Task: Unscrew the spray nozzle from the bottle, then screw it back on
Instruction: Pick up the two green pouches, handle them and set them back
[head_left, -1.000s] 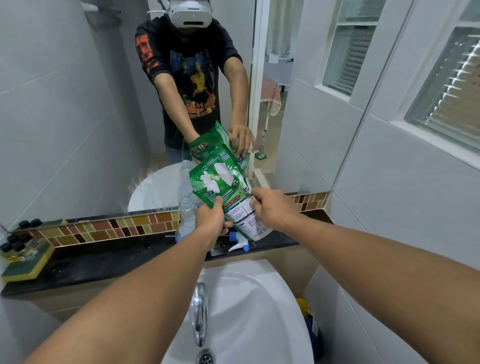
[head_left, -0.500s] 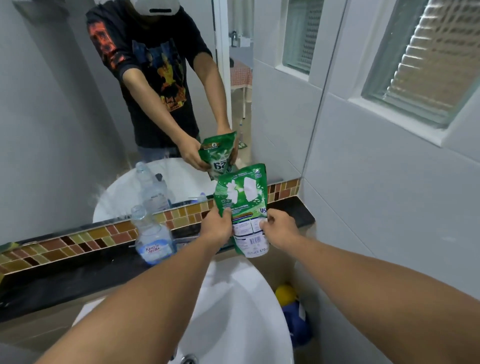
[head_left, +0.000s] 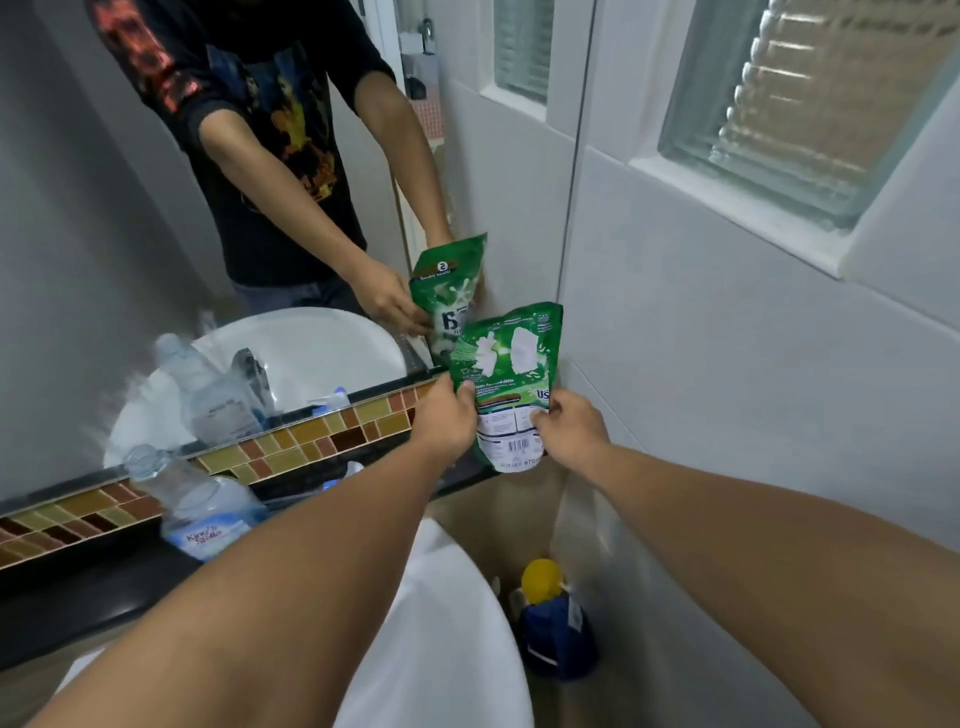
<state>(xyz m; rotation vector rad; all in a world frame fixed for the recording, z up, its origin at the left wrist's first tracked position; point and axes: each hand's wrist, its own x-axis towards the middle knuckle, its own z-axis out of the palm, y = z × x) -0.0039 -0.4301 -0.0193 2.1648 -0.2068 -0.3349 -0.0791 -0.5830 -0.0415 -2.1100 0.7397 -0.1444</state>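
Far left of the frame there's a dark ledge (head_left: 78, 597) running along under a strip of brown and tan tiles (head_left: 311, 431). A clear water bottle (head_left: 200, 506) with a blue label stands on it at lower left, cap end tipped up-left, and it's doubled in the mirror (head_left: 62, 208) right above.

Just right of that bottle, mid-frame, a blurry white and blue bit sits on the ledge, mostly hidden behind the left forearm. That could be the spray nozzle (head_left: 337, 480), but honestly it's too smeared to say for sure, and I can't tell whether it's screwed onto anything.

Left arm comes in from the bottom left corner, stretched out straight toward center. The left hand (head_left: 444, 418) is closed on the left edge of a green pouch (head_left: 511, 384), thumb on the printed face, fingers tucked behind.

The pouch is held upright in the center, off the ledge, close in front of the mirror near the corner of the white tiled wall (head_left: 727, 338).

Right arm reaches in from the lower right, also extended. The right hand (head_left: 569, 426) pinches the pouch's lower right edge by the barcode, thumb in front.

Below the hands there's the white sink (head_left: 452, 649), and at bottom center-right a blue bottle with a yellow cap (head_left: 553, 623) stands on the floor.
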